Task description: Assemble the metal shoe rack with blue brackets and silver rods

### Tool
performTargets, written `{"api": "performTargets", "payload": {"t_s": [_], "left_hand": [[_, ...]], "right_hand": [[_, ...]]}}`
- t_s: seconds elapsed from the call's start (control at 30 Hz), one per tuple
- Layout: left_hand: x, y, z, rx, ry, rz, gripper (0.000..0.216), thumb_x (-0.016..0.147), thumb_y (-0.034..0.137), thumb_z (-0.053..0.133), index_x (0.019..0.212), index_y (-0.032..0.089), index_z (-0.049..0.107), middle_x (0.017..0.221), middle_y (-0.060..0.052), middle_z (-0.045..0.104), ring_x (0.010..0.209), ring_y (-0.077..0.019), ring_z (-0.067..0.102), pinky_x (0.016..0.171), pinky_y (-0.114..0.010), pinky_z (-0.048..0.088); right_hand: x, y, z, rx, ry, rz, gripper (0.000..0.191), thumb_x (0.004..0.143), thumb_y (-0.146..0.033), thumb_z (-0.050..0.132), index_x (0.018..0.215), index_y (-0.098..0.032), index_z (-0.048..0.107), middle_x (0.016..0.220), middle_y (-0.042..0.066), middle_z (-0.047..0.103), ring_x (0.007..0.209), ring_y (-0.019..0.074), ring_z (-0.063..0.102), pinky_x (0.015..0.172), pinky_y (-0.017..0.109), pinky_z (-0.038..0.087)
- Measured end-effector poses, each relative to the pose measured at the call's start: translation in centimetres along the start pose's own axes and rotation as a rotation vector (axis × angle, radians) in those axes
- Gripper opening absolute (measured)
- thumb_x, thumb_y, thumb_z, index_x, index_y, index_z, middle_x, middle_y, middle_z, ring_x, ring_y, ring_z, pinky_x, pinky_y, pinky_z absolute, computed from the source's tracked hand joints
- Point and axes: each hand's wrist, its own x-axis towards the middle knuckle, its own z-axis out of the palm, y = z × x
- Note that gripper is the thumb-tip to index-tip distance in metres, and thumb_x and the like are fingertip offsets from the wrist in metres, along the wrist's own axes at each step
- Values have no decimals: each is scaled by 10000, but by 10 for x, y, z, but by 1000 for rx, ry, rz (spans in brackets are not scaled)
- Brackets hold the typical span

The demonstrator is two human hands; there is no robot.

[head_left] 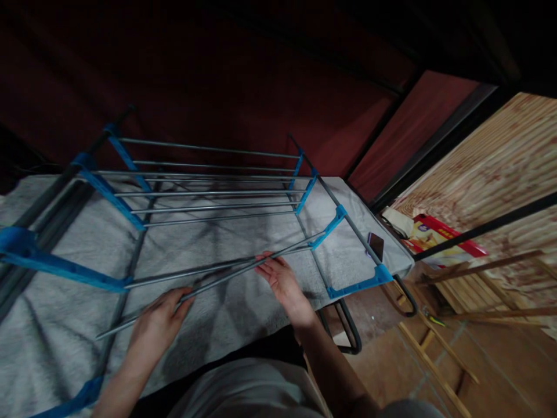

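Observation:
A thin grey metal rod (pixel 230 274) lies slantwise across the front of a rack frame with blue plastic brackets (pixel 328 226). My left hand (pixel 159 319) is closed around the rod near its left end, which sticks out past the fingers. Farther along, my right hand (pixel 281 281) has its fingertips on the same rod, close to where it crosses another rod (pixel 174 274) set in the frame. The held rod's far end is at a blue bracket on the right. Several rods (pixel 217 192) run between the brackets at the back.
The rack lies on a bed-like surface with a grey fleecy cover (pixel 239 319). A phone (pixel 375 246) rests at its right side. Beyond the edge are a red and yellow box (pixel 448 238) and wooden frames (pixel 439 363) on the tiled floor. A dark red wall (pixel 239 87) stands behind.

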Motion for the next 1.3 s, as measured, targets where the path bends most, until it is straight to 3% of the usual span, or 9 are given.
{"api": "performTargets", "payload": {"t_s": [0.13,0.23,0.33,0.5,0.67,0.83,0.93,1.13,1.3], "left_hand": [[0,15,-1,-65,43,-120,384,862,555,513,999,246,694,1005,-68,784,876,-283,749,801,-371,596],[3,35,-3,-191,91,-116,369,850,555,560,981,235,687,990,-60,784,868,-271,749,826,-368,600],[4,60,-5,-304,107,-70,373,879,556,573,1004,225,691,981,-66,779,896,-265,746,836,-372,603],[0,82,-8,-367,129,43,348,920,517,612,1110,235,693,1102,-82,756,1055,-259,719,951,-393,578],[-4,86,-16,-385,167,65,224,973,385,553,1058,243,704,1039,-79,745,989,-227,725,884,-344,593],[-6,95,-25,-399,166,107,202,994,318,532,995,232,715,994,-77,746,937,-207,727,840,-314,593],[-13,103,-30,-383,134,197,202,1013,274,514,1033,238,711,971,-59,751,897,-178,725,804,-283,587],[-27,118,-32,-140,149,559,254,981,149,544,1178,242,674,1070,-59,755,964,-188,707,840,-323,569],[-23,117,-27,28,266,622,359,948,83,526,1248,242,644,1175,-78,733,1085,-214,679,978,-379,521]], "right_hand": [[-6,11,33,-42,-82,16,237,786,-301,772,990,-276,654,1006,44,759,970,215,729,1011,410,562],[-11,9,62,-118,-164,-30,294,808,-370,760,1062,-299,630,1004,22,754,1002,207,718,993,390,558],[-14,-6,86,-272,-237,-151,364,837,-437,714,1143,-267,615,951,-5,736,982,187,697,950,348,543],[-15,-52,102,-465,-227,-382,372,866,-425,684,1190,-243,664,877,-28,689,888,156,640,878,287,514],[-17,-75,103,-688,-255,-586,317,902,-373,675,1195,-258,720,1018,5,697,919,161,615,856,282,506],[-21,-61,93,-1042,-383,-776,290,988,-288,563,1232,-292,720,1088,46,678,1028,191,635,899,312,514],[-21,-47,83,-1265,-423,-803,352,1016,-232,485,1289,-311,692,1080,60,667,998,200,638,886,338,526],[-19,-20,58,-1685,-414,-820,418,994,-127,462,1311,-299,675,1071,77,667,979,231,622,932,416,519],[-20,-5,39,-1814,-397,-766,429,957,-91,509,1297,-299,669,1084,63,668,1012,226,620,946,388,511]]}}
